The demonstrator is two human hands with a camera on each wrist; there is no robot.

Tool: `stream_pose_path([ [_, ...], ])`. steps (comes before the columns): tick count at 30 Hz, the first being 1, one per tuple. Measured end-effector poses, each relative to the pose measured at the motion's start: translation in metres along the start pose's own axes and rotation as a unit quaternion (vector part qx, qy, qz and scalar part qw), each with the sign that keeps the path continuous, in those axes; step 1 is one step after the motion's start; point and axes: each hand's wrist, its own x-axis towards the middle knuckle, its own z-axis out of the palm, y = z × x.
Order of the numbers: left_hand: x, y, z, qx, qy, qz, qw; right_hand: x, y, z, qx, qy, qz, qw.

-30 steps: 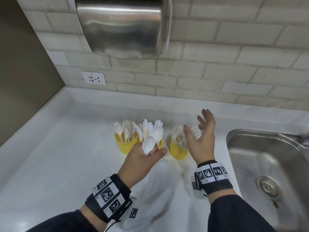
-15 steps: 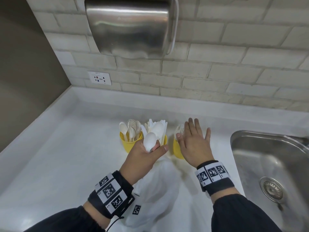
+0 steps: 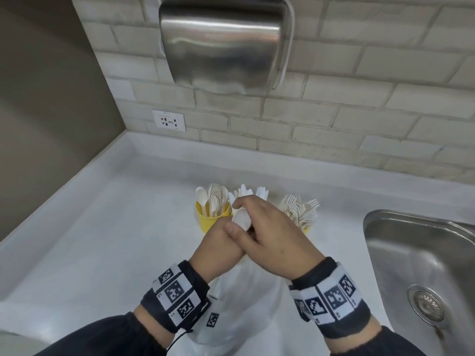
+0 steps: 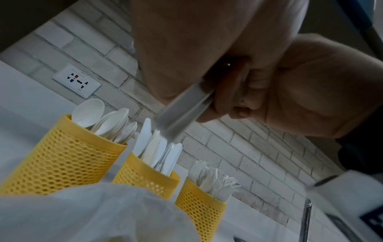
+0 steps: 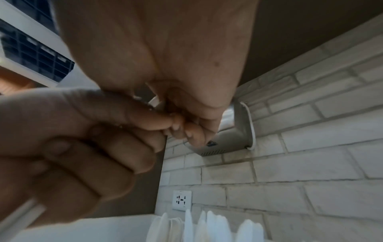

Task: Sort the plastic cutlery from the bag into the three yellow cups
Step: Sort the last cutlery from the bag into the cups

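Observation:
Three yellow mesh cups stand in a row on the counter: the left cup [image 3: 209, 222] [image 4: 62, 155] has spoons, the middle cup [image 4: 145, 180] has knives and the right cup [image 4: 203, 204] has forks [image 3: 300, 211]. In the head view my hands hide the middle cup's body. My left hand [image 3: 218, 242] grips white spoons [image 3: 241, 219] by their handles [image 4: 182, 111], just in front of the cups. My right hand [image 3: 235, 217] reaches across and pinches the top of a spoon bowl. The clear plastic bag [image 3: 244, 304] lies under my wrists.
A steel sink [image 3: 411, 253] is sunk into the counter at the right. A metal hand dryer [image 3: 223, 42] hangs on the brick wall above the cups, and a wall socket [image 3: 168, 120] sits at the back left. A side wall bounds the counter on the left.
My right hand left the fork cup, swung left and closed over the spoons in my left hand. The left hand kept its grip and stayed in front of the cups.

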Motion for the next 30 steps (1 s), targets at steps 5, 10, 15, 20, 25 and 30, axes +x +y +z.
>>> stream_pose_path([
  [5,-0.008,0.001,-0.010,-0.010,-0.010,0.063,0.998,0.006,-0.002,0.004,0.036,0.059,-0.007,0.998],
  [10,-0.014,-0.013,-0.022,-0.047,0.028,0.069,0.996,0.012,-0.003,-0.014,0.100,0.106,0.021,0.989],
  [15,-0.009,-0.026,-0.043,0.017,-0.026,0.064,0.997,0.033,0.002,-0.031,0.089,0.080,0.000,0.993],
  [20,0.018,-0.075,-0.089,0.286,0.123,0.009,0.950,0.061,0.014,-0.047,0.085,0.250,0.032,0.964],
  [25,0.032,-0.104,-0.090,0.391,0.122,-0.016,0.912,0.089,0.010,0.002,0.064,0.200,0.024,0.977],
  [30,0.034,-0.108,-0.082,0.364,0.165,-0.004,0.917,0.105,0.015,0.058,-0.025,0.145,0.018,0.989],
])
